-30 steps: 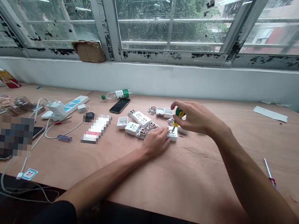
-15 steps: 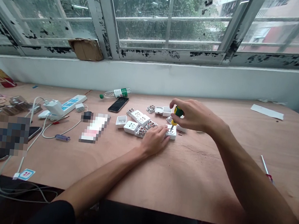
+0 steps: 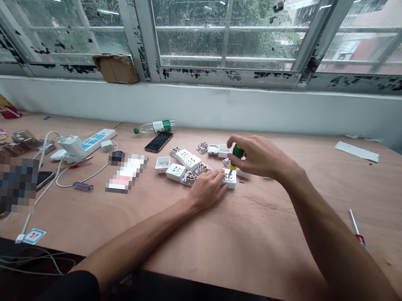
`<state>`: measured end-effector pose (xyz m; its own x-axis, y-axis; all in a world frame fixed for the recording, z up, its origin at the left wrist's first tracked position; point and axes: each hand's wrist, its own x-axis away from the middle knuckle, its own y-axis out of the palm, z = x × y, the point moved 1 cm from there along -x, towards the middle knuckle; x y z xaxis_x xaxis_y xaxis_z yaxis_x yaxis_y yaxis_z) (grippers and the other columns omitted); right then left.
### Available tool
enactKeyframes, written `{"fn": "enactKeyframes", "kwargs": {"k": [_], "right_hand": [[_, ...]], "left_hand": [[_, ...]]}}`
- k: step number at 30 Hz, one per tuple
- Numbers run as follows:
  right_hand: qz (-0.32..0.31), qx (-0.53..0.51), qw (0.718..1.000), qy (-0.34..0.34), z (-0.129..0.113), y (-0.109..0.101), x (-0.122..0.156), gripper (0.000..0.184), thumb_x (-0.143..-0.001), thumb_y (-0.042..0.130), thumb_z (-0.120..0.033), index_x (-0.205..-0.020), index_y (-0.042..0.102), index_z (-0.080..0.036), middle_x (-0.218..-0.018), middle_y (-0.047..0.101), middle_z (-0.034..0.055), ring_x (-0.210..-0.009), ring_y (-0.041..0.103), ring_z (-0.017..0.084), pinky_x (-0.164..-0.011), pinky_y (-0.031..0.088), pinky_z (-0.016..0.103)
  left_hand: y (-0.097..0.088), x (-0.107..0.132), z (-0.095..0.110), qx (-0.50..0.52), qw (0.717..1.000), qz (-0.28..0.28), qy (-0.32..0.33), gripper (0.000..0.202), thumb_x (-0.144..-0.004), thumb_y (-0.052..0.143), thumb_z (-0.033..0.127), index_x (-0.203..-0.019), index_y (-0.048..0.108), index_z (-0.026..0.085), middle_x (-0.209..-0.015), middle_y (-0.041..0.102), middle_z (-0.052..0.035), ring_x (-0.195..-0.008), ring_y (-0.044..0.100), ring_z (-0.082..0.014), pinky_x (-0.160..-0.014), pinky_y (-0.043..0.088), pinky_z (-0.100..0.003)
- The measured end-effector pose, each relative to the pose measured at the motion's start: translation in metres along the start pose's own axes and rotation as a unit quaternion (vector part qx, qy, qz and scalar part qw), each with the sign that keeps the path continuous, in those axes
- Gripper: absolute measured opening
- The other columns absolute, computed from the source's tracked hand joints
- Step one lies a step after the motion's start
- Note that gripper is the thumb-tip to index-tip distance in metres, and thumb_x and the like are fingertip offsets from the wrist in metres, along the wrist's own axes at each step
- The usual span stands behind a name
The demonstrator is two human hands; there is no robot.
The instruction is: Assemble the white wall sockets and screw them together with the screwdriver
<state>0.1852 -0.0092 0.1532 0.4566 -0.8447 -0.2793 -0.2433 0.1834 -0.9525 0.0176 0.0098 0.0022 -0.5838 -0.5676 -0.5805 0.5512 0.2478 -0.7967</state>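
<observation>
My right hand (image 3: 257, 157) is closed round a short screwdriver (image 3: 237, 153) with a green and yellow handle, held upright, its tip down on a white wall socket (image 3: 230, 180). My left hand (image 3: 207, 189) lies on the table with its fingers pressed on the left side of that socket. To the left, several more white sockets (image 3: 185, 163) and opened socket parts with copper contacts lie in a cluster.
A black phone (image 3: 159, 141) and a lying plastic bottle (image 3: 155, 126) sit behind the sockets. A white power strip (image 3: 87, 142) with cables is at the left. A red-handled screwdriver (image 3: 356, 232) lies at the right. White paper (image 3: 357, 151) rests far right.
Both hands stay on the socket and screwdriver; only the camera view shifts slightly. No clear movement of any object.
</observation>
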Motion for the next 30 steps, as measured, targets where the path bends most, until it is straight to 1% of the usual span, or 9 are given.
{"fn": "enactKeyframes", "kwargs": {"k": [4,8,11,14,18,20,24,30], "right_hand": [[-0.003,0.0,1.0,-0.003,0.0,-0.0011,0.0001,0.024,-0.088,0.051,-0.039,-0.101,0.061,-0.022,-0.081,0.068,0.0056,-0.066,0.054,0.019,-0.058,0.03,0.03],[-0.001,-0.017,1.0,-0.026,0.0003,-0.0022,0.0017,0.025,-0.085,0.053,-0.033,-0.106,0.059,-0.021,-0.089,0.069,0.0064,-0.072,0.056,0.019,-0.061,0.033,0.03],[-0.006,-0.021,1.0,-0.018,0.0004,-0.0021,0.0014,0.026,-0.085,0.052,-0.032,-0.107,0.059,-0.021,-0.088,0.069,0.0066,-0.071,0.056,0.02,-0.06,0.034,0.031],[-0.008,-0.022,1.0,-0.011,0.0008,-0.0012,-0.0002,0.023,-0.087,0.052,-0.033,-0.104,0.059,-0.02,-0.086,0.069,0.0065,-0.07,0.056,0.019,-0.058,0.033,0.03],[0.005,-0.01,1.0,-0.005,0.0022,-0.0005,-0.0013,0.021,-0.088,0.05,-0.036,-0.099,0.06,-0.021,-0.084,0.069,0.0059,-0.069,0.056,0.019,-0.058,0.033,0.03],[0.003,-0.013,1.0,-0.01,0.0027,-0.0007,-0.0005,0.023,-0.087,0.051,-0.037,-0.103,0.059,-0.021,-0.087,0.069,0.0063,-0.071,0.057,0.02,-0.059,0.034,0.03],[-0.01,-0.033,0.999,-0.025,0.0022,-0.0013,0.0018,0.03,-0.084,0.054,-0.032,-0.111,0.056,-0.021,-0.094,0.069,0.0074,-0.076,0.058,0.021,-0.062,0.036,0.031],[-0.005,-0.019,1.0,-0.013,-0.0003,-0.0008,0.0003,0.022,-0.087,0.053,-0.033,-0.105,0.058,-0.022,-0.089,0.069,0.0071,-0.073,0.057,0.02,-0.061,0.033,0.031]], "left_hand": [[-0.0002,0.0001,0.0003,0.003,1.0,0.002,0.0,0.024,-0.091,0.059,0.025,-0.113,0.057,0.016,-0.124,0.066,-0.0124,-0.109,0.065,-0.0272,-0.09,0.056,-0.045],[-0.0002,0.0002,-0.0001,-0.001,1.0,0.004,0.004,0.024,-0.091,0.059,0.026,-0.113,0.057,0.016,-0.124,0.066,-0.0125,-0.108,0.066,-0.0267,-0.09,0.056,-0.045],[0.0,0.0004,-0.0007,-0.002,1.0,0.003,0.006,0.024,-0.091,0.059,0.026,-0.113,0.057,0.016,-0.124,0.066,-0.0125,-0.109,0.065,-0.0264,-0.091,0.056,-0.045],[0.0004,0.0009,-0.0014,0.001,1.0,0.003,0.006,0.024,-0.091,0.059,0.025,-0.113,0.057,0.015,-0.123,0.066,-0.0123,-0.108,0.065,-0.0263,-0.091,0.056,-0.044],[0.0,0.0012,-0.0008,0.004,1.0,0.004,0.003,0.024,-0.091,0.06,0.025,-0.112,0.057,0.015,-0.123,0.067,-0.0118,-0.109,0.065,-0.0261,-0.092,0.055,-0.044],[-0.0008,0.0009,0.0001,0.005,1.0,0.004,0.0,0.024,-0.09,0.06,0.025,-0.112,0.057,0.016,-0.123,0.067,-0.0119,-0.108,0.065,-0.026,-0.092,0.055,-0.044],[-0.0016,0.0007,0.0009,0.006,1.0,0.001,-0.004,0.023,-0.091,0.06,0.025,-0.112,0.057,0.016,-0.122,0.067,-0.0119,-0.108,0.065,-0.0262,-0.09,0.056,-0.044],[0.0005,0.0017,-0.0018,0.015,1.0,0.004,-0.003,0.024,-0.091,0.06,0.025,-0.113,0.057,0.017,-0.123,0.066,-0.0117,-0.11,0.065,-0.0261,-0.092,0.055,-0.045]]}}
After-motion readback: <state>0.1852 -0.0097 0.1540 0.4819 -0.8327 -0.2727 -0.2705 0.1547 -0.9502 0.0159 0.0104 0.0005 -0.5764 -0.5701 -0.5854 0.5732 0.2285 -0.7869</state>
